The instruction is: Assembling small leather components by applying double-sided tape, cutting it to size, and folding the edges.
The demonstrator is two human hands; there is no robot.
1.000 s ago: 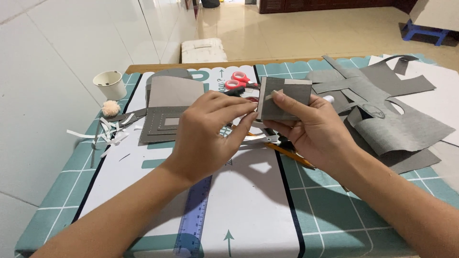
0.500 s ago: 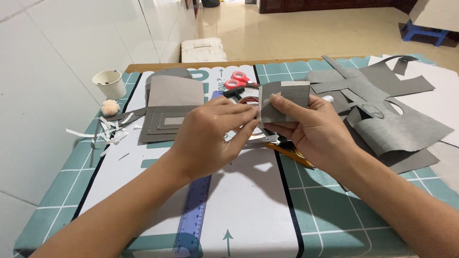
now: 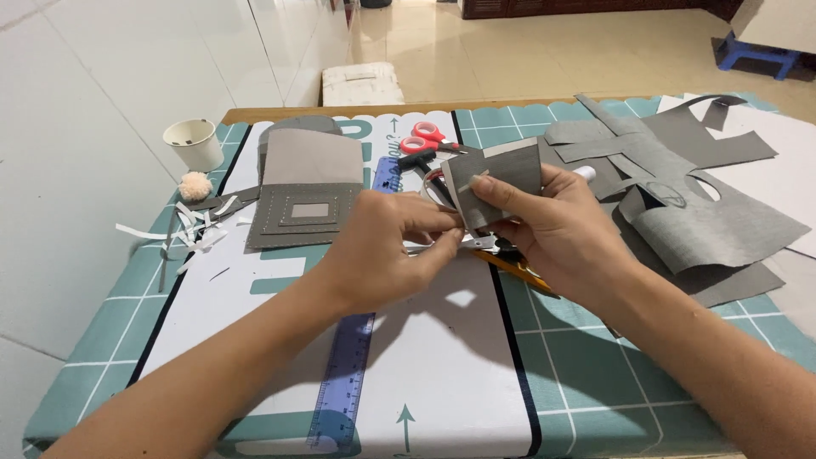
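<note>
The small grey piece (image 3: 501,180) pinched between my left hand (image 3: 382,255) and right hand (image 3: 557,234) looks like matt card with a faint woven grain — stiff, not shiny. To the right, the heap of grey offcuts (image 3: 688,191) has the same dull, cloth-like face. To the left lies a flat grey card pocket (image 3: 308,191), its top panel smoother and paler. The scissors (image 3: 425,143) at the far side have glossy red plastic handles. The near ruler (image 3: 344,382) is see-through blue plastic. The table cover (image 3: 425,357) looks slick, printed white and teal. At far left stands a matt white paper cup (image 3: 192,143), with a fuzzy pompom (image 3: 195,184) and thin white paper strips (image 3: 183,234) beside it.
</note>
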